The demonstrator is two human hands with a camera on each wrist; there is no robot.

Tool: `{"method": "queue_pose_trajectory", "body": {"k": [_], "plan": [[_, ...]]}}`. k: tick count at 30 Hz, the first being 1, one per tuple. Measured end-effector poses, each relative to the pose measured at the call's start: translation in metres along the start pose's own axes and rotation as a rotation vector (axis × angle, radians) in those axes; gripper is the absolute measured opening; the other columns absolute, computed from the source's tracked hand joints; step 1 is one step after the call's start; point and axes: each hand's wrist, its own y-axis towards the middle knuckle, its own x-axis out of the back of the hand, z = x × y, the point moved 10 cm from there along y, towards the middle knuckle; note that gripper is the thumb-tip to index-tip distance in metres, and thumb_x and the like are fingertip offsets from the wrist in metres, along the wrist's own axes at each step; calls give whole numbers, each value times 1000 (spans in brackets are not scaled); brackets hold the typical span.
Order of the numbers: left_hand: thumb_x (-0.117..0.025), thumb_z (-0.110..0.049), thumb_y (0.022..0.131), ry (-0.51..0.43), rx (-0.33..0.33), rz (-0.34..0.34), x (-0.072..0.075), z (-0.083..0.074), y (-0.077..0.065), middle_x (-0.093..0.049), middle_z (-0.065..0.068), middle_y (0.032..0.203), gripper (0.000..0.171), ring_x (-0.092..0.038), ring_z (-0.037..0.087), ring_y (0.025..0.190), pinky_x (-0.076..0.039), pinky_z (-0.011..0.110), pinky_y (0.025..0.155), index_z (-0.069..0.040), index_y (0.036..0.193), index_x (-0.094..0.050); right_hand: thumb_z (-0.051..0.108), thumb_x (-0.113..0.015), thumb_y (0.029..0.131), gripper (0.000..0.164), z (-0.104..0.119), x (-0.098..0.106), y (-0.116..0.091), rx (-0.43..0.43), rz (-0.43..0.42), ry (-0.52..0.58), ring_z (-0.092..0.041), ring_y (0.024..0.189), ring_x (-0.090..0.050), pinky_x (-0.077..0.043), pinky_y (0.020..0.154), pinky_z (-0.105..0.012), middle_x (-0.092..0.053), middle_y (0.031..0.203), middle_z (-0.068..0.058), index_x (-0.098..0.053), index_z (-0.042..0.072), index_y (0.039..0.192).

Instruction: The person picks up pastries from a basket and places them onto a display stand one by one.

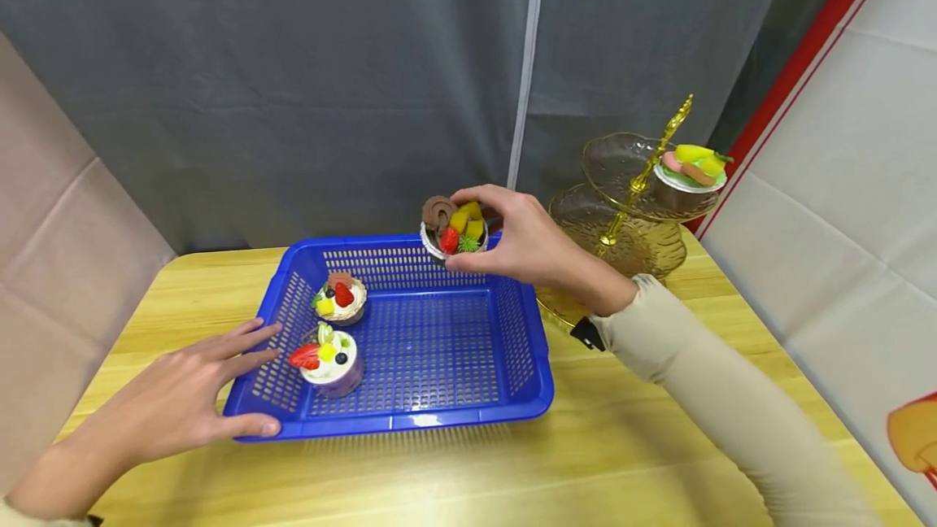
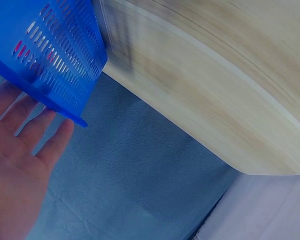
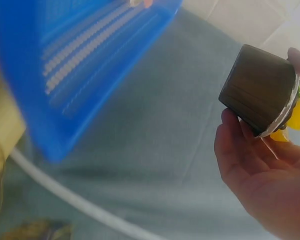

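A chocolate cupcake (image 1: 455,228) topped with a brown swirl, yellow fruit pieces and a strawberry is held by my right hand (image 1: 523,238), thumb and fingers around its cup. It hangs over the far rim of the blue plastic basket (image 1: 410,421); the right wrist view shows its dark brown cup (image 3: 260,90). My left hand (image 1: 193,393) rests its outstretched fingers on the basket's left rim. Inside the basket, at the left, sit a cream cupcake (image 1: 342,299) with a strawberry and a purple-cupped one (image 1: 333,364) with strawberry slices and a blueberry.
On the right stands a gold-handled tiered stand (image 1: 618,218) with scalloped glass plates. Its top plate bears a cupcake (image 1: 690,169) with yellow fruit. A grey curtain (image 1: 293,88) hangs behind the wooden table (image 1: 586,462), and a white panel (image 1: 849,210) borders the right side.
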Motion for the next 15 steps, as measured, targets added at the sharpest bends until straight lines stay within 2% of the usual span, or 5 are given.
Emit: {"method": "queue_pose_trajectory", "body": {"k": [11, 15], "plan": [[-72, -75, 69, -5, 12, 32, 0, 1, 2, -55, 12, 143, 86, -56, 44, 122, -52, 61, 73, -10, 125, -71, 33, -88, 76, 72, -23, 65, -26, -122, -132, -97, -21, 94, -67, -56, 81, -37, -67, 111, -5, -57, 12, 137], [-72, -75, 69, -7, 16, 31, -1, 1, 2, -55, 11, 143, 86, -56, 44, 123, -52, 61, 74, -10, 125, -71, 32, -87, 77, 70, -28, 85, -34, -151, -183, -91, -20, 93, -67, -55, 80, -29, -67, 111, -4, -57, 13, 136]]}}
